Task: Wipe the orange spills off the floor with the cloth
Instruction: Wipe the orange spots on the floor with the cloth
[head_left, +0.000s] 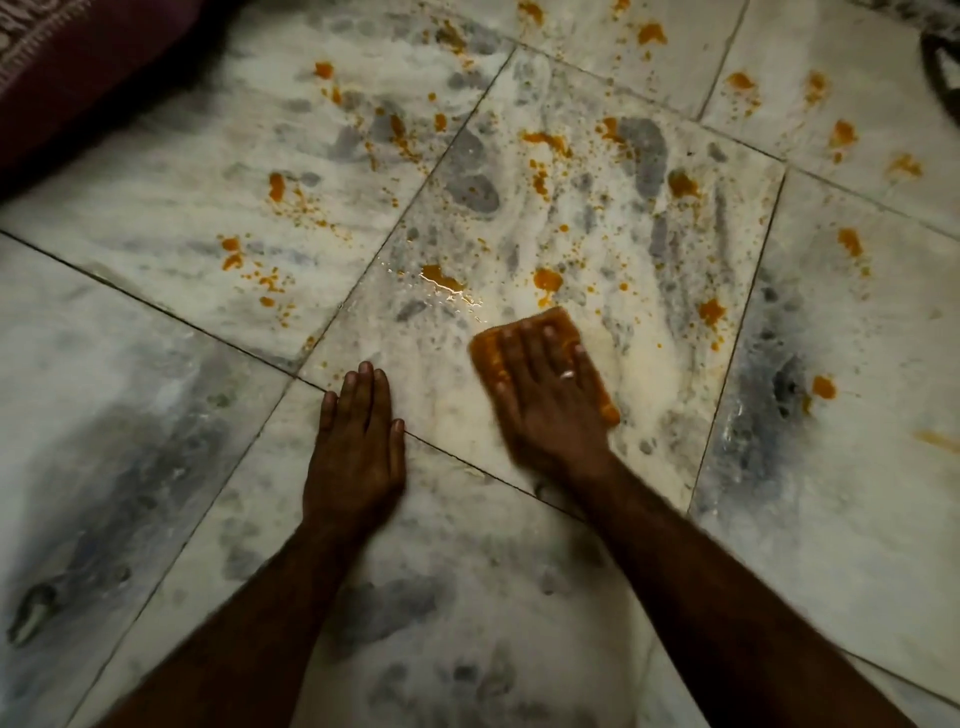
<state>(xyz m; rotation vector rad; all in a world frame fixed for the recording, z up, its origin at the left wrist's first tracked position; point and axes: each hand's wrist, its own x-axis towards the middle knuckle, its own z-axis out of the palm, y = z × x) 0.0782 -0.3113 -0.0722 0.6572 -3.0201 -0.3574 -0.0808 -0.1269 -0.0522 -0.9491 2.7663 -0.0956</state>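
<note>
Risk: my right hand (550, 395) presses flat, fingers open, on the soaked cloth (558, 322); it may smear orange spills (548, 280). Left hand (358, 431) open, empty.

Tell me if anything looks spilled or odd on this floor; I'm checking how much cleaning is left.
Yes. Orange spills still dot the marble floor beyond the hands, with a wet puddle just ahead. The right hand presses an orange-stained cloth flat; the left hand rests bare on the tiles.
</note>
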